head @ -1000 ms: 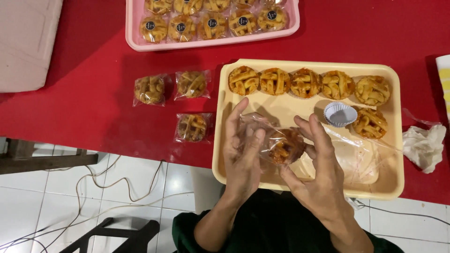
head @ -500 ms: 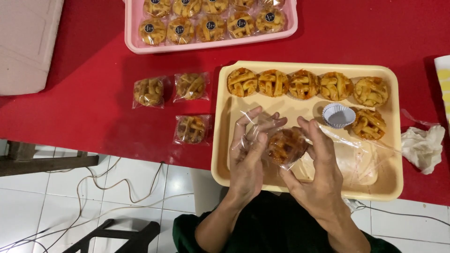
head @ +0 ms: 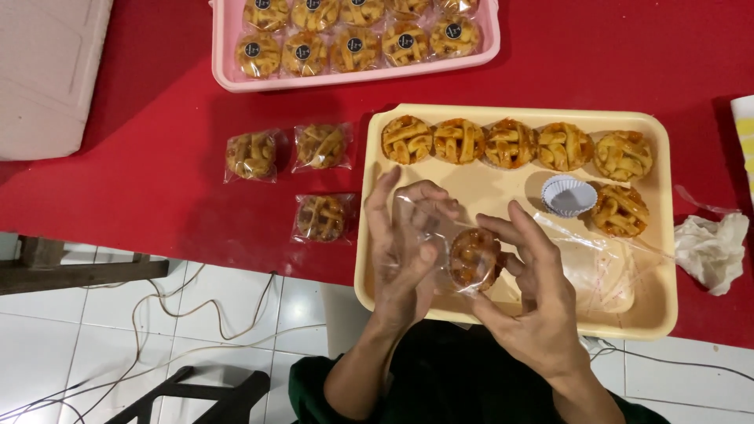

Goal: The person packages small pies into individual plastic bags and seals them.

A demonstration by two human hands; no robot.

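- Gripping a small round lattice-topped tart (head: 473, 257) by its sides, the right hand (head: 534, 302) holds it over the cream plastic tray (head: 664, 235).
- Left hand (head: 404, 247) pinches the thin clear plastic bag (head: 420, 228) around it.
- Tart looks light, crumbly; bag slippery.

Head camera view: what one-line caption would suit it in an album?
Two hands, left hand and right hand, hold a lattice tart in a clear plastic bag over a cream tray.

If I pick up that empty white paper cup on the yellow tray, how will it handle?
The white paper cup looks thin and pleated, so it is probably very light and crushes easily. Sitting empty on the yellow tray, it would likely slide or tip at a nudge.
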